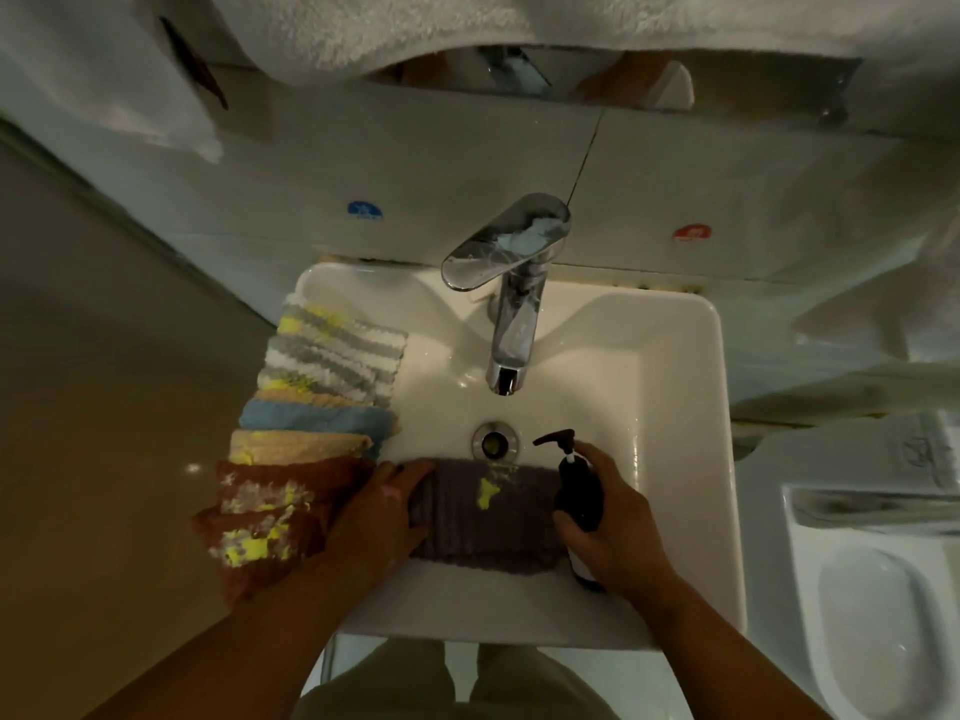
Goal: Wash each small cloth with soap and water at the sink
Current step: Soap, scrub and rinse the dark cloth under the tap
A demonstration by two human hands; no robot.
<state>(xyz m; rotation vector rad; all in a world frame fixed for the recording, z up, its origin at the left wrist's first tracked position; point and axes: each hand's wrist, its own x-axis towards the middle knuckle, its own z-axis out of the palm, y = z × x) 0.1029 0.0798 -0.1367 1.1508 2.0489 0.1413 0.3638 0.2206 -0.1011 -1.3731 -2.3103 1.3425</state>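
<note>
The white sink [675, 356] fills the centre of the frame, and a white towel [363, 23] hangs across the top edge. A toilet [878, 615] sits at the lower right. A stack of small cloths [311, 397], striped, blue, tan and brown, several with yellow stains, lies along the left rim of the sink. A purple-grey cloth [514, 527] lies spread inside the basin against the front wall, below centre, with a yellow stain [488, 493] on its upper face. The chrome faucet [511, 304] stands at the back of the sink, spout over the basin. The left hand [379, 511] rests palm-down on the left end of the purple-grey cloth, fingers extended. The right hand [613, 527] grips a black pump bottle [579, 491] at the cloth's right end, nozzle pointing left. The drain [496, 441] lies just above the cloth.
</note>
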